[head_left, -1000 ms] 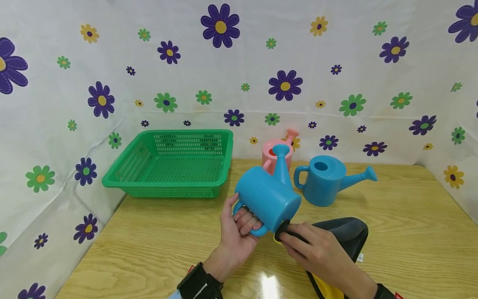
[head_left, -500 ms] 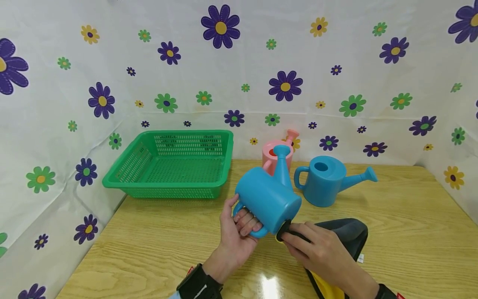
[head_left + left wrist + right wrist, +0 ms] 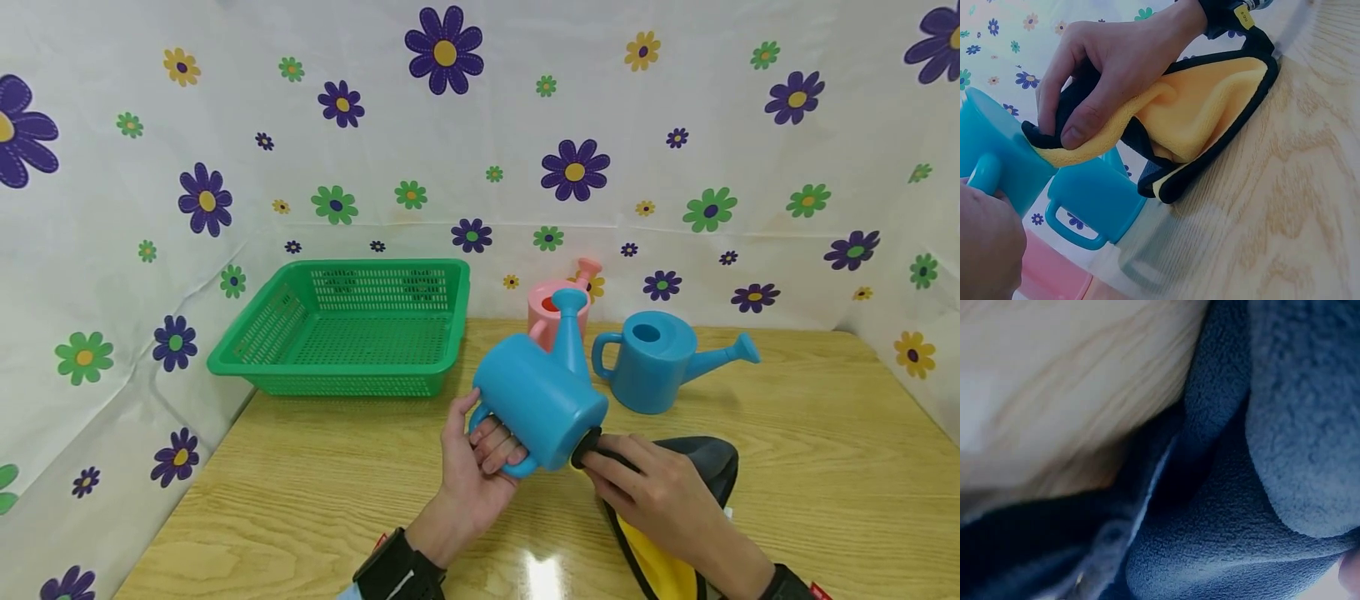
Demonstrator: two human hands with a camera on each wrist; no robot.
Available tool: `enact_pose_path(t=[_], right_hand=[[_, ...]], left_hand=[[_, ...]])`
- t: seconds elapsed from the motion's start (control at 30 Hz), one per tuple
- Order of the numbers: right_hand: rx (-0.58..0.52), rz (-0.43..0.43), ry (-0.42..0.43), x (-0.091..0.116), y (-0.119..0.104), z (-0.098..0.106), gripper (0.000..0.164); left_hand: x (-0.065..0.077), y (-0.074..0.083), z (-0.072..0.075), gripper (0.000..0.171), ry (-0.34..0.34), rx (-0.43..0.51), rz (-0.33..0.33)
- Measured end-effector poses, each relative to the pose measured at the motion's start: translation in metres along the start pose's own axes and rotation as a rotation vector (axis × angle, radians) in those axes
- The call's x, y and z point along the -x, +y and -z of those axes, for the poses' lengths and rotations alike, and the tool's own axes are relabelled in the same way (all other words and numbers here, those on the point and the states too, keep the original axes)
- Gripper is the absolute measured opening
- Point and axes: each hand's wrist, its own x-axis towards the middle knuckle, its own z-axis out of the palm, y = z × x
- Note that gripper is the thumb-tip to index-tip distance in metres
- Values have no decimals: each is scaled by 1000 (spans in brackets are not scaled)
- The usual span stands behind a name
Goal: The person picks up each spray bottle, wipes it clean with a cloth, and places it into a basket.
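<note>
My left hand [image 3: 480, 462] grips the handle of a blue watering can [image 3: 536, 400], which is tipped over with its base facing right and its spout pointing up. A cloth [image 3: 1204, 106], yellow on one side and dark grey on the other with a black border, is pinched in my right hand [image 3: 660, 492]. Its bunched edge lies against the can's base. The rest of the cloth hangs down to the tabletop. In the right wrist view the cloth's dark grey side [image 3: 1222, 506] fills most of the picture.
A second blue watering can [image 3: 652, 367] stands upright behind my right hand. Partly hidden behind the held can's spout is a pink watering can [image 3: 543, 300]. A green plastic basket [image 3: 330, 381] sits at the back left of the wooden table [image 3: 300, 483], before a flower-printed backdrop.
My right hand has slid the cloth edge a little to the right across the can's base. The left hand and its can stay nearly still.
</note>
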Motion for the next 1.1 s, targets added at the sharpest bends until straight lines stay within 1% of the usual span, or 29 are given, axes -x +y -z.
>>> enact_pose_path(t=[0.13, 0.27, 0.57, 0.7, 0.8, 0.9, 0.97, 1.03, 1.1], right_hand=[[0, -2, 16, 2, 4, 1, 50], [4, -17, 15, 3, 8, 3, 48], [18, -48, 25, 6, 14, 6, 51], [36, -65, 37, 7, 15, 7, 54], [57, -57, 56, 7, 16, 8, 54], [73, -48, 88, 7, 21, 12, 52], [69, -65, 105, 8, 26, 19, 51], [53, -100, 115, 8, 33, 29, 51], [24, -147, 113, 6, 39, 41, 54]], left_hand=[[0, 0, 2, 55, -18, -6, 9], [0, 0, 3, 55, -34, -11, 13], [1, -1, 6, 54, -58, -14, 39], [2, -1, 7, 56, -93, -34, 55], [2, 0, 7, 61, -127, -64, 65], [2, 2, 6, 63, -136, -138, 44], [3, 4, 6, 62, -125, -225, 6], [3, 7, 7, 59, -107, -357, -56], [4, 10, 9, 56, -105, -531, -145]])
